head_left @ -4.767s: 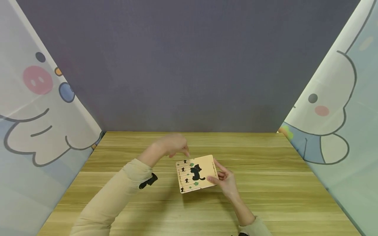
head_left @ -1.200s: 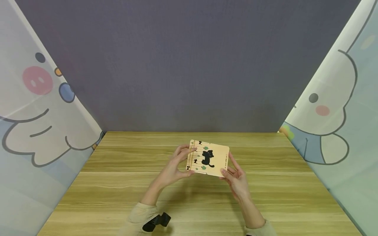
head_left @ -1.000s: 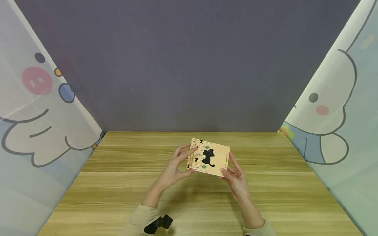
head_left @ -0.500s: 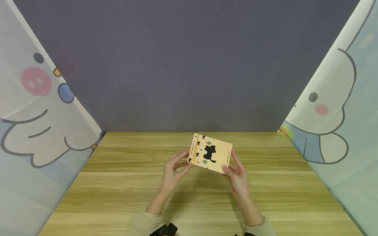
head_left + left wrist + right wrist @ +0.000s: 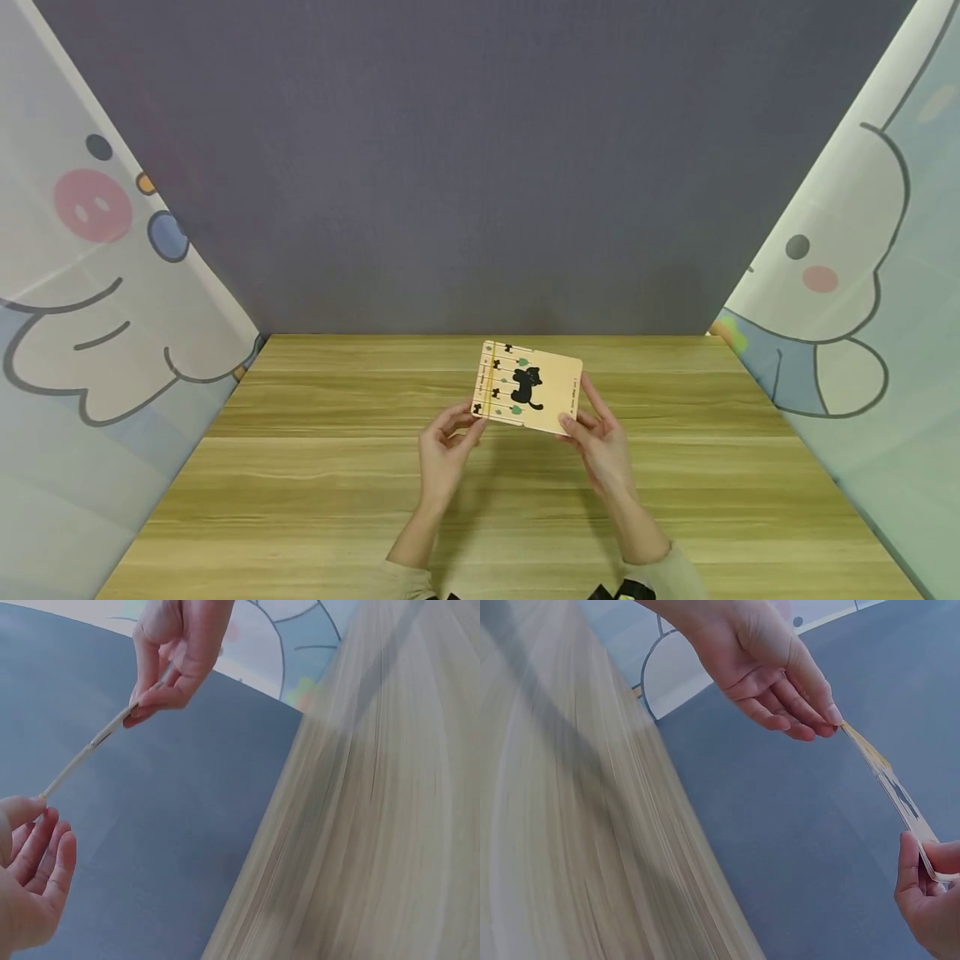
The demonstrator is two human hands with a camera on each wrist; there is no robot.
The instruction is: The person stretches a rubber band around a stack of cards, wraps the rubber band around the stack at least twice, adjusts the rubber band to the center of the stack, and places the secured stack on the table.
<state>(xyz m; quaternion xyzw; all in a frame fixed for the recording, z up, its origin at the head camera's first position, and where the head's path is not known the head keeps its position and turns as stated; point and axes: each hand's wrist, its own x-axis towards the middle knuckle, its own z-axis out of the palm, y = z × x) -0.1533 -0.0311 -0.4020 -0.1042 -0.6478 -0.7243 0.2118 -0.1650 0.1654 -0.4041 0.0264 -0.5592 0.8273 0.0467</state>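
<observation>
In the head view, the cat-printed card [image 5: 551,379] is held up at the centre of the frame, tilted, over the table [image 5: 300,483]. A second ago, fingers of the left hand [image 5: 441,457] lay over the card's left end; now they sit at its lower-left corner, pinching it. The yellow band [image 5: 490,382] shows across that whole end, so the banding looks in place, as a judgement. The right hand [image 5: 609,458] keeps its pinch on the card's lower-right part.

The left wrist view turns the card nearly edge-on, a thin slanting line from lower left to upper centre. It shows what the head view cannot: how slim the card is, and the left hand's other fingers spread loosely below its pinch.

The right wrist view shows layered edges at right of frame, and a yellow patch near the left thumb, likely the band; whether it lies flat there I cannot tell.
</observation>
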